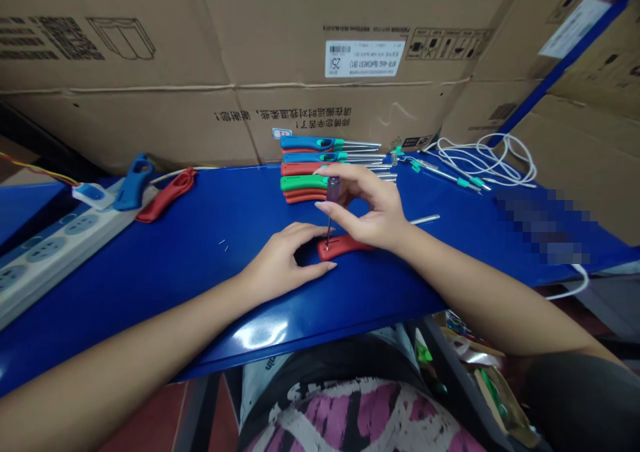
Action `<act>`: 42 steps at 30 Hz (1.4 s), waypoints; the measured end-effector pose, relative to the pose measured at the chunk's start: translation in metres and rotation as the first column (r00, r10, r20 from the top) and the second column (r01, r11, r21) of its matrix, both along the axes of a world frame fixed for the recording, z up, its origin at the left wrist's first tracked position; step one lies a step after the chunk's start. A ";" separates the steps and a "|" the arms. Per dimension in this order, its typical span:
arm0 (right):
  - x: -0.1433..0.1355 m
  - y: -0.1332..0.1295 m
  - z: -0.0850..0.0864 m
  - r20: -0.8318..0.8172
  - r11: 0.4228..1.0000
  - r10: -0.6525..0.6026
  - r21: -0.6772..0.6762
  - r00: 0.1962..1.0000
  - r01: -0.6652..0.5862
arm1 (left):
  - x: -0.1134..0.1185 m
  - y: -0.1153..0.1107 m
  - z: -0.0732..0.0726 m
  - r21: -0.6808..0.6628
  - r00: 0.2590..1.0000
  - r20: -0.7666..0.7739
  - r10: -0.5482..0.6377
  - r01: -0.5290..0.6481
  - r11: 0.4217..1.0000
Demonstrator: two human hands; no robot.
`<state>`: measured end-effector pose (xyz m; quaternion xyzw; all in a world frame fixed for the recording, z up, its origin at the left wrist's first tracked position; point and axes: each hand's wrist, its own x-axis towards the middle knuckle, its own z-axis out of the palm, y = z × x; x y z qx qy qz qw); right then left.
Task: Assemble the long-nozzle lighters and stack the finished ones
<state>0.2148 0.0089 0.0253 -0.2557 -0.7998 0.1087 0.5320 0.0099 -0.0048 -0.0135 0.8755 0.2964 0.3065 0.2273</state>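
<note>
A red long-nosed lighter (345, 245) lies on the blue tabletop, its metal tube showing beyond my right wrist. My left hand (280, 259) steadies the lighter's near-left end, thumb on one side and fingers on the other. Between thumb and fingertips, my right hand (374, 205) grips a small screwdriver (333, 190) with a purplish handle. Its shaft stands nearly upright, and the tip meets the lighter's red body near that end. Just behind my hands is a stack of lighters, among them a green lighter (303, 183) and a blue lighter (305, 143).
A white power strip (55, 259) runs along the left, with a blue handle piece (131, 189) and a red handle piece (165, 199) by it. Tiny metal pins (223, 242) lie left of my hands. A coiled white cable (487, 155) sits back right; cardboard boxes (280, 45) stand behind.
</note>
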 end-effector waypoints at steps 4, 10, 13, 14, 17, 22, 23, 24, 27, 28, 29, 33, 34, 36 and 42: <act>0.000 0.000 -0.002 -0.005 0.998 -0.050 0.033 0.999 0.050 | 0.000 0.000 0.001 0.017 0.996 -0.048 -0.070 0.071 0.997; 0.000 -0.003 -0.003 -0.011 0.994 -0.074 0.076 0.997 0.075 | 0.000 -0.001 0.003 0.020 0.994 -0.051 -0.094 0.095 0.995; 0.000 -0.004 -0.002 -0.016 0.993 -0.093 0.077 0.996 0.094 | 0.001 -0.001 0.004 0.023 0.994 -0.054 -0.093 0.094 0.995; 0.000 -0.004 -0.002 -0.018 0.992 -0.096 0.083 0.995 0.097 | 0.001 -0.002 0.004 0.024 0.994 -0.056 -0.093 0.094 0.995; 0.000 -0.004 -0.001 -0.023 0.990 -0.094 0.104 0.995 0.096 | 0.001 -0.002 0.004 0.024 0.994 -0.056 -0.097 0.098 0.995; -0.001 -0.004 -0.002 -0.030 0.989 -0.072 0.127 0.997 0.075 | 0.001 -0.001 0.004 0.012 0.993 -0.049 -0.106 0.106 0.994; -0.001 -0.004 -0.003 -0.029 0.989 -0.075 0.128 0.997 0.079 | 0.001 -0.001 0.004 0.012 0.993 -0.050 -0.109 0.110 0.994; -0.001 -0.004 -0.004 -0.028 0.989 -0.080 0.124 0.996 0.083 | 0.001 -0.001 0.004 0.011 0.992 -0.050 -0.112 0.112 0.994; -0.001 -0.004 -0.006 -0.018 0.991 -0.082 0.105 0.996 0.084 | 0.001 -0.001 0.005 0.007 0.992 -0.050 -0.115 0.116 0.993; -0.002 -0.004 -0.006 -0.013 0.992 -0.079 0.099 0.997 0.080 | 0.002 -0.002 0.005 0.005 0.992 -0.050 -0.114 0.115 0.993; -0.002 -0.004 -0.007 -0.009 0.992 -0.076 0.098 0.997 0.076 | 0.002 -0.002 0.006 0.002 0.992 -0.050 -0.114 0.114 0.993; -0.004 -0.004 -0.009 -0.002 0.991 -0.060 0.117 0.998 0.060 | 0.002 -0.002 0.007 -0.002 0.992 -0.047 -0.120 0.120 0.993; -0.005 -0.003 -0.010 0.005 0.991 -0.060 0.120 0.998 0.059 | 0.002 -0.002 0.007 -0.002 0.991 -0.049 -0.121 0.121 0.993; -0.004 -0.003 -0.010 0.025 0.991 -0.065 0.120 0.998 0.061 | 0.001 -0.002 0.006 0.000 0.991 -0.054 -0.121 0.121 0.993; -0.002 -0.002 -0.006 0.097 0.997 -0.034 0.072 0.995 0.027 | -0.001 0.000 0.001 0.006 0.993 -0.058 -0.105 0.105 0.994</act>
